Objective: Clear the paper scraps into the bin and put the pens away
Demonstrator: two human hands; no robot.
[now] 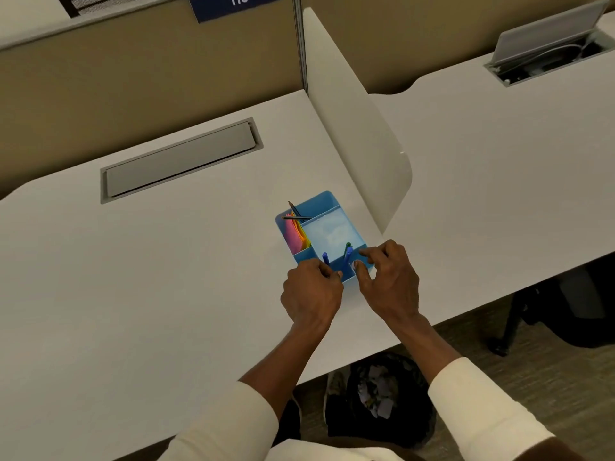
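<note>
A blue desk organiser (327, 202) sits on the white desk (166, 277) beside the divider. Its front compartment holds a blue pen and a green pen (348, 252), both leaning upright. My left hand (311, 292) is curled at the organiser's front left corner, its fingers closed round a second blue pen (325, 258) that stands in that compartment. At the front right corner my right hand (387, 281) has its thumb and forefinger apart, touching the rim. Two pencils (296, 212) and coloured paper (296, 236) fill the back left compartment. Below the desk edge a black bin (416, 424) holds paper scraps (376, 394).
A white divider panel (359, 128) rises right of the organiser. A grey cable flap (179, 159) lies closed at the back of the desk; another one (545, 34) stands open on the neighbouring desk. A dark chair base (565, 314) stands under that desk.
</note>
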